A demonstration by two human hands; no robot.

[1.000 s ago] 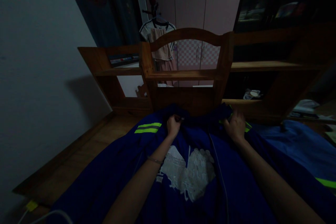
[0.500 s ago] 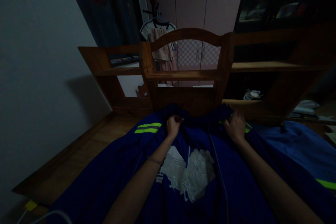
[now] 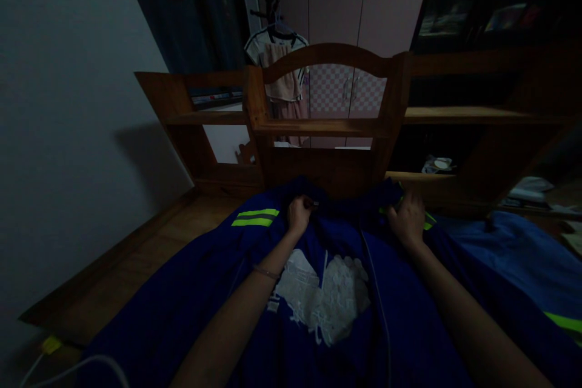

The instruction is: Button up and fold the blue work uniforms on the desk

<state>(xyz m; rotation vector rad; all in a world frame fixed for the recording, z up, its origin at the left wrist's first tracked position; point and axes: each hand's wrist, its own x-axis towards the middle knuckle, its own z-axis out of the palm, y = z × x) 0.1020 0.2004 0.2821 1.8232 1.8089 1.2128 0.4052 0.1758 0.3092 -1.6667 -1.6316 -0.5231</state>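
The jacket (image 3: 336, 236) lies spread in front of the person, its collar end at the far side and its body running toward the near edge, so its long axis goes far to near, roughly in line with the reach of both arms. The relation that counts is between the hands: the dark collar (image 3: 348, 206) stretches left to right across the gap, one hand at either end.

The left hand (image 3: 299, 213) is at the left end, its fingers closed in a pinch on the dark cloth, a small pale mark just beside the fingertips. The right hand (image 3: 408, 218) is at the right end, thumb toward the left, fingers gripping the bunched cloth there; the far fingertips are hard to make out in the dim light. Neither hand is clearly nearer the middle of the collar.

The white print (image 3: 322, 300) lies nearer than both hands, between the forearms and closer to the left one. A yellow stripe (image 3: 255, 217) lies just left of the left hand. Beyond the collar stands the wooden shelf (image 3: 325, 127); a paler blue cloth (image 3: 522, 254) lies right of the right forearm.
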